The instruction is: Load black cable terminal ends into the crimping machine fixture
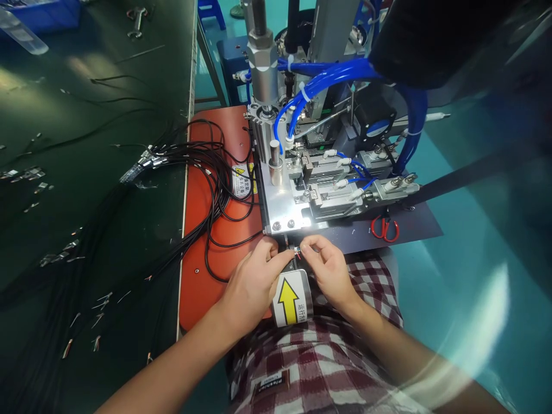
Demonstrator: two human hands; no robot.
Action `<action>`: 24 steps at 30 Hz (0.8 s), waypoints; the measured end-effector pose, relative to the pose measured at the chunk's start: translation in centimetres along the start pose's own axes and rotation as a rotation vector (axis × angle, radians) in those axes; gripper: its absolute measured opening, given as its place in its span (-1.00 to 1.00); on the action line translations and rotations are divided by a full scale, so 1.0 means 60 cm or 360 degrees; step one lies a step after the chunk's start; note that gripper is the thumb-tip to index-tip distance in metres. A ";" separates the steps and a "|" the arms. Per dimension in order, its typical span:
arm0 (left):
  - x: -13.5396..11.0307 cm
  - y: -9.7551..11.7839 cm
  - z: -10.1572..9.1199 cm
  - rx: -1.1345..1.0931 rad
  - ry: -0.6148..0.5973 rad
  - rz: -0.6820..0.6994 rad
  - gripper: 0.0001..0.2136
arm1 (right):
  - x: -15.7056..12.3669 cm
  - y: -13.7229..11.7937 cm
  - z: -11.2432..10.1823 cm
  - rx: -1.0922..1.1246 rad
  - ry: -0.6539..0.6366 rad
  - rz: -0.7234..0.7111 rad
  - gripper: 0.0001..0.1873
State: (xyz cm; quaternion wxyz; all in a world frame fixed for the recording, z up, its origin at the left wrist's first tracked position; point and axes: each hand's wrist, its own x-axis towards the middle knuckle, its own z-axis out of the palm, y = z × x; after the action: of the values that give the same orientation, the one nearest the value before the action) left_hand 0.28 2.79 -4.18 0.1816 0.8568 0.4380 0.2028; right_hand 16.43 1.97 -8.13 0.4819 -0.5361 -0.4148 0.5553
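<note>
Close to the machine's front edge, both hands meet at a small cable end with thin coloured wires (297,251). My left hand (254,276) is closed, its thumb stretched to the cable end and its fingers curled at the machine's edge. My right hand (330,267) pinches the thin wires between thumb and forefinger from the other side. The exact grip is partly hidden by the fingers. Just below lies a white label with a yellow arrow (288,299) on the feed track. A metal plate of the machine (280,213) stands right beyond the fingertips.
Black cables (215,190) run in a bundle across the orange base (194,299) from the dark table (107,230). Loose wire ends lie on that table, with a wrench (138,23) and a blue bin (47,14). Red-handled scissors (385,229) rest at right. Blue air hoses (336,72) arch above.
</note>
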 end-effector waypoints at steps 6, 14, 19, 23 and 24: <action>0.001 -0.002 -0.001 -0.0028 -0.0037 -0.0017 -0.74 | -0.003 0.000 0.000 -0.0278 0.0072 -0.0016 -0.82; -0.001 -0.002 0.002 -0.0004 -0.0013 -0.0018 -0.73 | 0.006 -0.023 -0.015 -0.0480 -0.0057 0.0060 -0.76; -0.002 -0.001 -0.001 -0.0009 -0.0017 -0.0029 -0.73 | 0.007 -0.017 0.003 -0.0363 0.0035 0.0025 -0.82; 0.000 -0.003 -0.001 -0.0004 -0.0008 -0.0017 -0.71 | 0.009 -0.009 0.003 -0.0506 0.0001 -0.0148 -0.86; 0.000 -0.004 -0.001 -0.0004 -0.0005 -0.0016 -0.71 | 0.008 -0.007 0.001 -0.0520 -0.0026 -0.0189 -0.86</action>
State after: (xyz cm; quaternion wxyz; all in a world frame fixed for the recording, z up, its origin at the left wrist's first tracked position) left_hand 0.11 2.93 -4.24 0.1843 0.8547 0.4416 0.2011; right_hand 16.45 2.55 -7.79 0.4168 -0.5773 -0.5343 0.4555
